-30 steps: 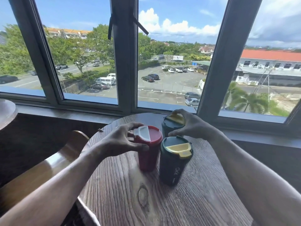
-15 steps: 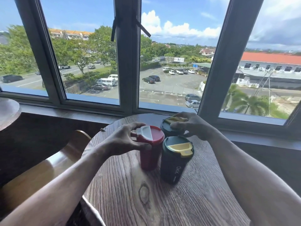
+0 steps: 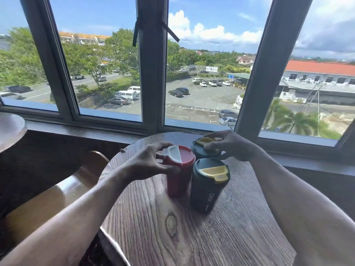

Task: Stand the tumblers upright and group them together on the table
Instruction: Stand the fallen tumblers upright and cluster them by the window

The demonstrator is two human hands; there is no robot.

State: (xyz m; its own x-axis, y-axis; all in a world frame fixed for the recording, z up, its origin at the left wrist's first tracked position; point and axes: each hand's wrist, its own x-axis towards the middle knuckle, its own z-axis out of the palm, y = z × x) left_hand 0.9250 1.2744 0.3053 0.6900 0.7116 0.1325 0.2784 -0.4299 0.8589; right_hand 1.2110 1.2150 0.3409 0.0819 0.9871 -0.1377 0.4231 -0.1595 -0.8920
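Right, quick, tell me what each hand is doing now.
Left hand: closed around the top of the red tumbler.
Right hand: resting on the lid of the far dark tumbler, fingers curled over it; a firm grip cannot be told.

Three tumblers upright, clustered on round wooden worktop (image 3: pixel 192 237).
Left hand (image 3: pixel 148 164) gripped the red tumbler (image 3: pixel 177 181); right hand (image 3: pixel 228 144) rested on the rear dark tumbler (image 3: pixel 199 152); front dark tumbler (image 3: pixel 207 191) stood free.

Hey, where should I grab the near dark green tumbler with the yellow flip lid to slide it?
Grip the near dark green tumbler around its smooth body below the lid, coming from the right. It stands upright, the red tumbler held by the left hand crowds its left, and the yellow flap could lift if pinched.
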